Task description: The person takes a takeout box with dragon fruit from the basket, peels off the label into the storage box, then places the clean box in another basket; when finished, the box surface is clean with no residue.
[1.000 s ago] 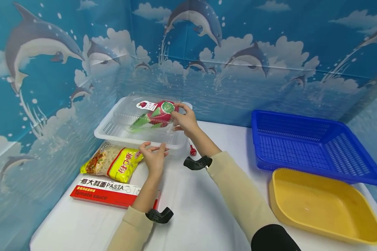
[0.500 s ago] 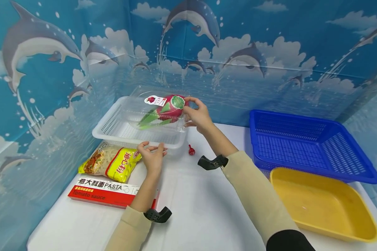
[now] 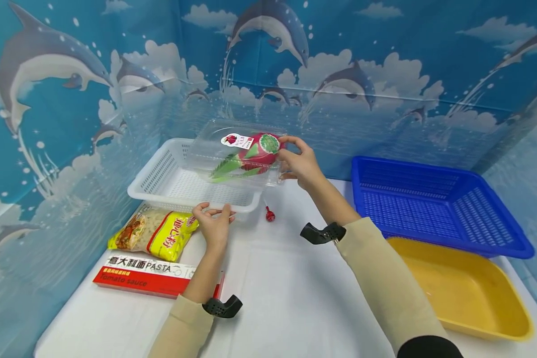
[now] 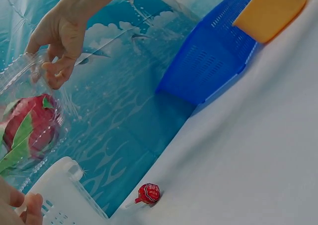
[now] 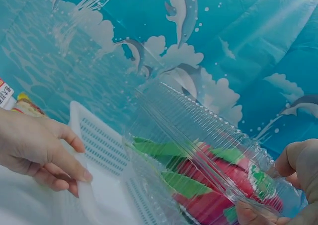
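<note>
My right hand pinches the right end of a clear plastic clamshell box, lifted over the white basket. Inside it shows a red dragon fruit with green leaf tips; a white label and a round green sticker are on it. With thumb and fingers, my left hand grips the near rim of the white perforated basket. In the right wrist view the left thumb lies over the basket rim and the other fingers are beneath. Part of the basket is behind the box.
A red-wrapped lollipop lies right of the white basket. In front of that basket are a yellow noodle bag and a red-and-white pasta box. A blue basket and a yellow tub stand at the right.
My right hand has moved the clamshell box up and to the right, toward the white basket's right end. My left hand keeps its grip on the rim.
</note>
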{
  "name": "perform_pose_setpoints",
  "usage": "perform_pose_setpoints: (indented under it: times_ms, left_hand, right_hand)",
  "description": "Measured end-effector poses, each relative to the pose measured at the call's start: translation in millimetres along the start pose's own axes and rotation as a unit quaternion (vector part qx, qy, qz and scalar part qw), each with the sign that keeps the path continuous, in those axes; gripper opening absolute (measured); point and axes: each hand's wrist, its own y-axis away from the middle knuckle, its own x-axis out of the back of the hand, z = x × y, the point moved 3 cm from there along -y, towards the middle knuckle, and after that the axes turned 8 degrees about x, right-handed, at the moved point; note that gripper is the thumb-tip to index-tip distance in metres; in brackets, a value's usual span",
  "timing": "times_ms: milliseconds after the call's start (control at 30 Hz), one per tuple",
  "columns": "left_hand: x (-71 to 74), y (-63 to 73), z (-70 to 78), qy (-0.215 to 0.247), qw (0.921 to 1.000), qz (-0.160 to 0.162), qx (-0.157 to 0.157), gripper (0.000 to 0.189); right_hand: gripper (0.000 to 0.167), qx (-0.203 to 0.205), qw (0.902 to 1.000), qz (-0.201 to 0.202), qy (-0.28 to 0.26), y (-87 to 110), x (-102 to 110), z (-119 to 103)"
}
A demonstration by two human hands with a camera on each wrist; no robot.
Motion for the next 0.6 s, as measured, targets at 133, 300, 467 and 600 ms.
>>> perform_pose_setpoints:
  times_ms: [133, 300, 467, 600]
  left_hand:
    - [-0.3, 0.5, -0.1, 0.005, 1.0, -0.001, 0.0, 0.052]
    - [-0.6, 0.5, 0.3, 0.0, 1.0, -0.007, 0.002, 0.052]
    - [0.5, 1.1, 0.4, -0.011, 0.9999, -0.004, 0.005, 0.053]
    - [1.5, 1.1, 0.7, -0.009, 0.9999, -0.004, 0.006, 0.053]
  right_hand:
    - [0.041, -0.002, 0.9999, 0.009, 0.006, 3.3, 12, -1]
    - [0.043, -0.005, 0.9996, 0.022, 0.017, 8.2, 30, -3]
    - [0.044, -0.01, 0.9992, 0.03, 0.023, 14.5, 49, -4]
    - [0.045, -0.014, 0.9987, 0.039, 0.028, 19.5, 64, -4]
